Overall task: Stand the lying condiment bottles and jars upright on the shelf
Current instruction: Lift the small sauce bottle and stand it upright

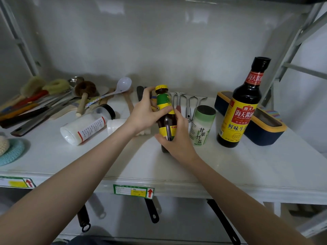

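Note:
A small dark sauce bottle (164,103) with a yellow cap and green-yellow label stands nearly upright on the white shelf (247,167). My left hand (145,112) grips its upper part and my right hand (177,138) wraps its lower part. To the left, a white jar (86,127) with a black lid and red-edged label lies on its side. A smaller white jar (115,125) lies behind my left wrist, partly hidden. On the right, a green salt canister (202,126) and a tall soy sauce bottle (242,105) stand upright.
Brushes, knives and a white ladle (122,85) are piled at the back left. Metal utensils (187,103) lie behind the bottles. A navy and yellow box (265,131) sits at the right. A teal mat (12,152) lies at the left edge. Pan handles hang below the shelf.

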{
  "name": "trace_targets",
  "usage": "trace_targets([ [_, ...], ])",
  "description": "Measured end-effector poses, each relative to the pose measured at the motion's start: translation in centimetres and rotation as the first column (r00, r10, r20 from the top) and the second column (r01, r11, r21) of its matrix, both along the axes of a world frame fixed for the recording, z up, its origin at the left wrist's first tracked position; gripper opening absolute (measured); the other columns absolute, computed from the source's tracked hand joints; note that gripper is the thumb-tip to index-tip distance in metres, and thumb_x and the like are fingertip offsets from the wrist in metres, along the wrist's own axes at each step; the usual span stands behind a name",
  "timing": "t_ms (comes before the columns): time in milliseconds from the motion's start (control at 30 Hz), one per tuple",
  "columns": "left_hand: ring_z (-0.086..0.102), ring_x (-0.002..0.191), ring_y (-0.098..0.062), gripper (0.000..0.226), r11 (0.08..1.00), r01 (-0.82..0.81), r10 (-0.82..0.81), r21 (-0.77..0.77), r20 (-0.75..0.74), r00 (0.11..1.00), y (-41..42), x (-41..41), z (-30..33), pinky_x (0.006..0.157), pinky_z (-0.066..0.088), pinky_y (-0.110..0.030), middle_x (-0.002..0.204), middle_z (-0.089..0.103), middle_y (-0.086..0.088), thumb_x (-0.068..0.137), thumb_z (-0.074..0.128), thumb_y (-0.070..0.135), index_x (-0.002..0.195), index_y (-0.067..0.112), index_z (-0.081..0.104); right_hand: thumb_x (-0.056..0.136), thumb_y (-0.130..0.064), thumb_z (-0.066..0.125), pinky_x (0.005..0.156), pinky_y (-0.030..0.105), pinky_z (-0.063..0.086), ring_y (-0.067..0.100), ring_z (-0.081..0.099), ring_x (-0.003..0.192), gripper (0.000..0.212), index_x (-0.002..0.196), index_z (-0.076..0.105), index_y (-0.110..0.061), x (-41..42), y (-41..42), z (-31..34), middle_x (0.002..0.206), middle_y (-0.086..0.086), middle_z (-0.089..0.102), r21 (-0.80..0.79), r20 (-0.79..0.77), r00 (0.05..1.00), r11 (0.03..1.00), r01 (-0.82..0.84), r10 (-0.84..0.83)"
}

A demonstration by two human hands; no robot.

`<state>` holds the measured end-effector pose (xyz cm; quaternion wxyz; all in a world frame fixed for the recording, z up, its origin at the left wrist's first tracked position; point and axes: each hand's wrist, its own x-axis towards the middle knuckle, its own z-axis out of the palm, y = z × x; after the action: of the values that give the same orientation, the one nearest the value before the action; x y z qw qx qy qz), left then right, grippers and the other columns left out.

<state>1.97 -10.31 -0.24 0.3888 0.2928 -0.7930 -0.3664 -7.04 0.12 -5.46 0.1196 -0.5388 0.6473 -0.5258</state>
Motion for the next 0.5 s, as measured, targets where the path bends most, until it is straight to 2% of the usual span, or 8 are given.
trace_targets([
  [67,0.066,0.084,-0.021,0.077,0.997,0.066,-0.066,0.051,-0.012,0.998,0.3,0.4,0.3,0.076,0.056,-0.04,0.095,0.062,-0.005,0.075,0.074,0.037,0.136,0.027,0.028,0.073,-0.023,0.074,0.103,0.028,0.036,0.004,0.031,0.121,0.096,0.144,0.01,-0.023,-0.1,0.1,0.5,0.136,-0.003,0.026,0.04,0.026,0.999,0.998,-0.044,0.043],
  [133,0.067,0.085,-0.026,0.078,0.988,0.135,-0.134,0.07,-0.021,0.991,0.5,0.8,0.7,0.078,0.057,-0.045,0.097,0.062,-0.009,0.077,0.074,0.03,0.139,0.029,0.026,0.073,-0.02,0.073,0.103,0.026,0.038,0.009,0.038,0.125,0.099,0.145,0.006,-0.025,-0.2,0.3,1.1,0.141,-0.001,0.032,0.052,0.078,0.99,0.991,-0.122,0.117],
  [200,0.067,0.078,-0.017,0.08,0.97,0.222,-0.219,0.1,-0.041,0.975,0.6,1.3,1.3,0.075,0.059,-0.04,0.096,0.061,-0.007,0.079,0.072,0.022,0.142,0.031,0.023,0.076,-0.017,0.07,0.088,0.006,0.041,-0.007,0.048,0.112,0.096,0.144,0.004,-0.029,-0.4,0.4,1.3,0.132,-0.008,0.044,0.053,0.127,0.975,0.981,-0.188,0.18],
  [267,0.066,0.076,-0.008,0.082,0.939,0.314,-0.308,0.141,-0.066,0.949,0.7,1.7,1.7,0.071,0.058,-0.032,0.098,0.058,-0.006,0.082,0.068,0.012,0.144,0.032,0.019,0.079,-0.014,0.065,0.072,-0.003,0.039,-0.02,0.051,0.096,0.087,0.142,0.009,-0.037,-1.0,0.6,1.3,0.122,-0.016,0.05,0.077,0.165,0.964,0.971,-0.225,0.21],
  [367,0.065,0.086,-0.01,0.081,0.901,0.397,-0.392,0.177,-0.062,0.918,1.1,2.1,2.2,0.076,0.054,-0.022,0.102,0.059,-0.008,0.085,0.061,0.0,0.145,0.029,0.015,0.079,-0.009,0.066,0.075,0.001,0.041,-0.018,0.053,0.099,0.073,0.126,0.029,-0.051,-2.0,0.8,1.4,0.113,-0.026,0.053,0.098,0.197,0.954,0.963,-0.25,0.228],
  [433,0.062,0.096,-0.017,0.078,0.878,0.436,-0.436,0.2,-0.043,0.899,1.4,2.2,2.5,0.084,0.052,-0.022,0.112,0.059,-0.016,0.086,0.057,-0.006,0.145,0.023,0.017,0.077,-0.012,0.069,0.084,0.009,0.045,-0.005,0.054,0.108,0.068,0.129,0.035,-0.04,-2.1,0.9,1.5,0.115,-0.021,0.056,0.099,0.184,0.962,0.97,-0.223,0.202],
  [500,0.059,0.106,-0.02,0.07,0.867,0.453,-0.461,0.21,-0.014,0.888,1.6,2.3,2.8,0.091,0.049,-0.026,0.123,0.057,-0.02,0.086,0.055,-0.007,0.144,0.015,0.023,0.076,-0.015,0.07,0.093,0.029,0.048,0.006,0.054,0.111,0.064,0.129,0.04,-0.031,-2.1,0.9,1.5,0.113,-0.017,0.057,0.085,0.148,0.976,0.981,-0.175,0.161],
])
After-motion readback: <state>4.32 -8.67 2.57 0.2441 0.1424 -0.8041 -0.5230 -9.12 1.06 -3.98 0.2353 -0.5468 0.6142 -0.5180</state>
